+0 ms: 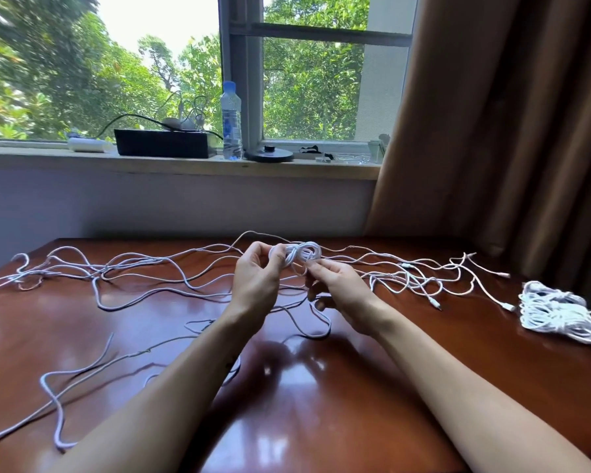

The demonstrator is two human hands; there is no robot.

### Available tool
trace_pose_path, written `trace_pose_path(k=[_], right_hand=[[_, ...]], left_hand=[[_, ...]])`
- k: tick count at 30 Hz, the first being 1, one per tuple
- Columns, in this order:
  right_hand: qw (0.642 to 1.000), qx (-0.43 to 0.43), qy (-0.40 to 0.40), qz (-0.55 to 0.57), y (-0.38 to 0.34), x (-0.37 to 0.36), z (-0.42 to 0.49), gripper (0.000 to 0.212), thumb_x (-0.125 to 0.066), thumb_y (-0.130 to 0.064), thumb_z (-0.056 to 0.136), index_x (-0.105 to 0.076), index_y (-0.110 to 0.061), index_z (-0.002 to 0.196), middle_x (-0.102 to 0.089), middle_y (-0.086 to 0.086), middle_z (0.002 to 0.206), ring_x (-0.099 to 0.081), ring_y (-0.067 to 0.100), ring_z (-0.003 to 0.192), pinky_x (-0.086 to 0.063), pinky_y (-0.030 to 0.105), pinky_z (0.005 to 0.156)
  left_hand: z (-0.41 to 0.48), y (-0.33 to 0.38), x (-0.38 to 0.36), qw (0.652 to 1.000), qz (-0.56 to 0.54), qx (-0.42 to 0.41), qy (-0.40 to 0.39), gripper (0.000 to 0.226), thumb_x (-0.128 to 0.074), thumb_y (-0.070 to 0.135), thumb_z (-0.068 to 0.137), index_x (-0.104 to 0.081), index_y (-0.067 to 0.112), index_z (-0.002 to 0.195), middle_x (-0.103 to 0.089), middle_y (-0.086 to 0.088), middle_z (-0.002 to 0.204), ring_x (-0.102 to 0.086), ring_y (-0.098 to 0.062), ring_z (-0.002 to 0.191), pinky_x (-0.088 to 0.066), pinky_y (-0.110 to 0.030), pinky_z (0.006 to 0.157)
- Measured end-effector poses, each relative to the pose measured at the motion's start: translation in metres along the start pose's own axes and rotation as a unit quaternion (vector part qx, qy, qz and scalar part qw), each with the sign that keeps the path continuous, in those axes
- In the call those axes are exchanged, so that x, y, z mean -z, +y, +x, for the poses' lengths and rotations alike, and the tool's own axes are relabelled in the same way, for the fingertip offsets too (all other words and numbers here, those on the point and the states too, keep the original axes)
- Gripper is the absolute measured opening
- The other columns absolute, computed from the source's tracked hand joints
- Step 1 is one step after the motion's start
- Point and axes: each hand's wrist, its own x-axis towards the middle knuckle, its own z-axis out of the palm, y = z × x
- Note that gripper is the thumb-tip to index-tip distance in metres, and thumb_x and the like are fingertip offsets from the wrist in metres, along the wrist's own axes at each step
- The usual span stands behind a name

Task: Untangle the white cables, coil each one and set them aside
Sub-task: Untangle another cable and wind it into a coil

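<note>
Gripping a small coil of white cable with the left hand, thumb and fingers curled round its left side, raised a little above the far half of the table. Pinching the same coil at its lower right edge between thumb and forefinger of the right hand, with the remaining fingers curled underneath. Holding both hands close together, fingertips nearly meeting at the coil.

Showing loose white cables sprawled in overlapping waves along the table's far side from left to right, passing behind both hands. Showing further strands at near left, beside and under the left forearm, and a slack loop on the tabletop between the two wrists. Unclear whether that loop belongs to the cable in hand, and how many separate cables make up the tangle. Connector ends visible at far right.

Showing also a heap of coiled cables set apart near the table's right edge, well clear of the hands and close to the brown curtain.

Backed by a windowsill carrying a black box, an upright water bottle with a blue cap just to its right, and a flat black disc beside the bottle.
</note>
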Motion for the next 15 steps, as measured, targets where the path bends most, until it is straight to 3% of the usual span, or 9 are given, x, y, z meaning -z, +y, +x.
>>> trace_pose_path(k=[5, 8, 12, 15], right_hand=[[1.0, 0.005, -0.014, -0.015, 0.0, 0.002, 0.001, 0.025, -0.054, -0.026, 0.104, -0.062, -0.016, 0.083, -0.049, 0.0, 0.067, -0.049, 0.013, 0.052, -0.039, 0.024, 0.044], [0.999, 0.003, -0.025, -0.031, 0.002, 0.002, 0.002, 0.024, -0.055, -0.029, 0.104, -0.061, -0.013, 0.086, -0.048, 0.001, 0.066, -0.049, 0.014, 0.051, -0.04, 0.025, 0.044], [0.999, -0.006, -0.033, -0.03, 0.001, 0.002, 0.002, 0.022, -0.053, -0.025, 0.105, -0.061, -0.01, 0.091, -0.047, 0.001, 0.067, -0.049, 0.015, 0.051, -0.041, 0.026, 0.043], [0.999, -0.018, -0.037, -0.008, 0.0, 0.003, 0.002, 0.02, -0.052, -0.022, 0.105, -0.06, -0.008, 0.093, -0.047, 0.001, 0.068, -0.049, 0.015, 0.052, -0.042, 0.027, 0.043]], left_hand=[[0.001, -0.004, 0.001, 1.0, 0.016, -0.017, -0.01, 0.02, -0.06, 0.016, 0.1, -0.059, 0.001, 0.088, -0.071, -0.009, 0.08, -0.065, -0.009, 0.073, -0.051, -0.023, 0.072], [0.001, -0.009, 0.002, 0.999, 0.025, -0.035, -0.025, 0.017, -0.061, 0.017, 0.1, -0.06, 0.006, 0.087, -0.074, -0.016, 0.092, -0.07, -0.023, 0.084, -0.054, -0.035, 0.08], [0.001, -0.011, 0.002, 0.998, 0.041, -0.049, -0.024, 0.018, -0.06, 0.017, 0.101, -0.06, 0.003, 0.089, -0.074, -0.014, 0.092, -0.07, -0.02, 0.085, -0.054, -0.041, 0.084], [0.001, -0.011, 0.002, 0.996, 0.048, -0.061, -0.034, 0.018, -0.058, 0.016, 0.102, -0.059, 0.002, 0.09, -0.075, -0.011, 0.093, -0.071, -0.027, 0.09, -0.055, -0.043, 0.085]])
